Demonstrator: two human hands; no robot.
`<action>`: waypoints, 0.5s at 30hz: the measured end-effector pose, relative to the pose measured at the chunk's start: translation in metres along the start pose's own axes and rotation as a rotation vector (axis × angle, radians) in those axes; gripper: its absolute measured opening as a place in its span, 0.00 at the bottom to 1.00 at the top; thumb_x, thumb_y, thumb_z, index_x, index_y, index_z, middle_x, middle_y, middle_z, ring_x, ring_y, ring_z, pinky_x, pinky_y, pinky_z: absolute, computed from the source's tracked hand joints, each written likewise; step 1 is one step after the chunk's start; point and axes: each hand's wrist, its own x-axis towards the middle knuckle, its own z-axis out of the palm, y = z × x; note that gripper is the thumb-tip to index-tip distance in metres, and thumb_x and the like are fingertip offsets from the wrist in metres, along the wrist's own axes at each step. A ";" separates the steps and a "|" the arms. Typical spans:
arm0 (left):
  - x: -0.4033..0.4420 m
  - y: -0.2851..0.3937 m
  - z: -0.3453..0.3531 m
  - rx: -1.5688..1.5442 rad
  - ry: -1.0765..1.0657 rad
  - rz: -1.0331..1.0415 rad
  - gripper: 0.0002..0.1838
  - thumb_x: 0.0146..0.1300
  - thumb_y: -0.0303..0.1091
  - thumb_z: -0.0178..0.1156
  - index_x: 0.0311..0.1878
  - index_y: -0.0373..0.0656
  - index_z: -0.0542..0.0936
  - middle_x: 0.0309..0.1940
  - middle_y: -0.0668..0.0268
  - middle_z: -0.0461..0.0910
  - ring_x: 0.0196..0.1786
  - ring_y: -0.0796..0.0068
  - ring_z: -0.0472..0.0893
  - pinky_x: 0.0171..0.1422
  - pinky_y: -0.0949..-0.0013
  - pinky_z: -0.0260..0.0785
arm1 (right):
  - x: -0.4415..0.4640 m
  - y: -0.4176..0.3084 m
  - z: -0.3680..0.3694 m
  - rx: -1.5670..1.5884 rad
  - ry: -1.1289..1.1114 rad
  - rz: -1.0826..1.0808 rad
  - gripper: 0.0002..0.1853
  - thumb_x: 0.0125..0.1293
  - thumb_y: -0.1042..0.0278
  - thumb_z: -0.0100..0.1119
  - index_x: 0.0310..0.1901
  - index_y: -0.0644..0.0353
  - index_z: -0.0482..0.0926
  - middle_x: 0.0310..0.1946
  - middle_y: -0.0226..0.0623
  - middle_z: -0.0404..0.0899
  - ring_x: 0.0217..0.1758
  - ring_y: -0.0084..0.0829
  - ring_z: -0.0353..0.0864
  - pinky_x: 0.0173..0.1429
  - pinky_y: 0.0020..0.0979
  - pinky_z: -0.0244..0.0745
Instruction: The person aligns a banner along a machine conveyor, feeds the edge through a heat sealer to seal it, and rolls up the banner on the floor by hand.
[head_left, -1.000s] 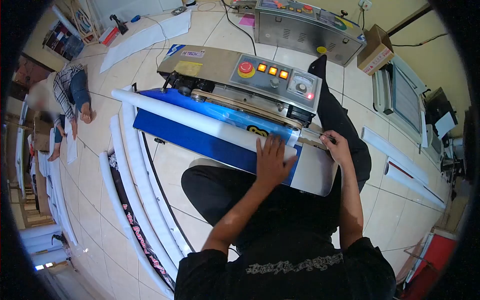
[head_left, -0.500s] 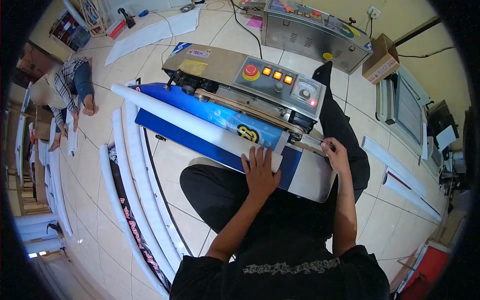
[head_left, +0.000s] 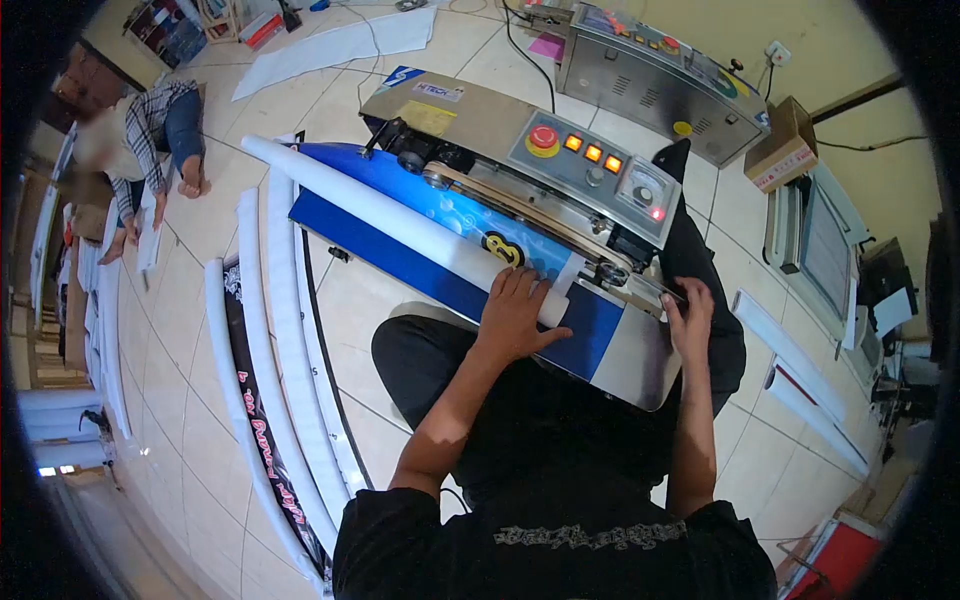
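Observation:
My left hand [head_left: 520, 315] lies over the near end of a long white roll [head_left: 400, 215], its fingers stretched across the top and the thumb apart. The roll rests along a band sealing machine [head_left: 440, 105], on its blue bed [head_left: 390, 270]. Blue printed sheet [head_left: 470, 215] with a yellow-and-black mark shows between the roll and the machine's belt [head_left: 520, 210]. My right hand [head_left: 690, 315] is by the belt's right end, thumb and fingers curled close together. Whatever they pinch is too small to make out. Three orange lights and a red button show on the control panel [head_left: 595, 165].
Several long rolls [head_left: 285, 380] lie on the tiled floor at the left. Another person [head_left: 160, 140] sits at the far left, hands on a white strip. A second steel machine [head_left: 660, 85] and a cardboard box [head_left: 785, 145] stand behind. More rolls [head_left: 790, 370] lie at right.
The camera view has shifted, so the machine appears further right. My left hand's fingers have drawn closer together on the roll. My right hand has moved slightly away from the belt's end.

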 end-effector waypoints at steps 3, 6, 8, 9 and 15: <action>-0.003 -0.022 -0.013 -0.153 0.080 0.078 0.35 0.57 0.59 0.64 0.58 0.39 0.77 0.58 0.53 0.74 0.66 0.53 0.70 0.75 0.51 0.53 | -0.023 -0.039 0.018 -0.327 0.259 -0.359 0.08 0.56 0.75 0.59 0.39 0.64 0.78 0.42 0.44 0.77 0.49 0.46 0.74 0.57 0.41 0.68; -0.004 -0.059 -0.022 -0.219 0.264 0.058 0.19 0.61 0.41 0.64 0.48 0.37 0.80 0.46 0.52 0.81 0.55 0.49 0.78 0.65 0.54 0.66 | -0.047 -0.094 0.059 -0.214 -0.174 -0.416 0.16 0.57 0.69 0.65 0.48 0.58 0.81 0.53 0.48 0.74 0.57 0.48 0.74 0.62 0.45 0.69; 0.002 -0.090 -0.044 -0.225 0.348 0.004 0.12 0.59 0.32 0.62 0.44 0.36 0.80 0.47 0.51 0.81 0.51 0.49 0.78 0.62 0.52 0.67 | -0.045 -0.123 0.087 -0.180 -0.322 -0.514 0.25 0.59 0.63 0.67 0.59 0.51 0.77 0.61 0.49 0.70 0.63 0.50 0.71 0.66 0.46 0.68; 0.007 -0.106 -0.060 -0.203 0.275 -0.070 0.10 0.58 0.30 0.62 0.42 0.37 0.80 0.43 0.52 0.81 0.48 0.50 0.79 0.59 0.53 0.68 | -0.041 -0.128 0.099 -0.177 -0.318 -0.514 0.25 0.59 0.63 0.67 0.59 0.51 0.77 0.61 0.49 0.70 0.63 0.50 0.71 0.66 0.46 0.68; 0.030 -0.238 -0.086 0.187 0.331 -0.214 0.16 0.58 0.47 0.62 0.35 0.42 0.81 0.40 0.57 0.80 0.49 0.52 0.78 0.67 0.45 0.61 | -0.023 -0.122 0.150 -0.304 -0.451 -0.507 0.28 0.66 0.61 0.61 0.67 0.47 0.70 0.67 0.49 0.66 0.66 0.50 0.69 0.68 0.44 0.68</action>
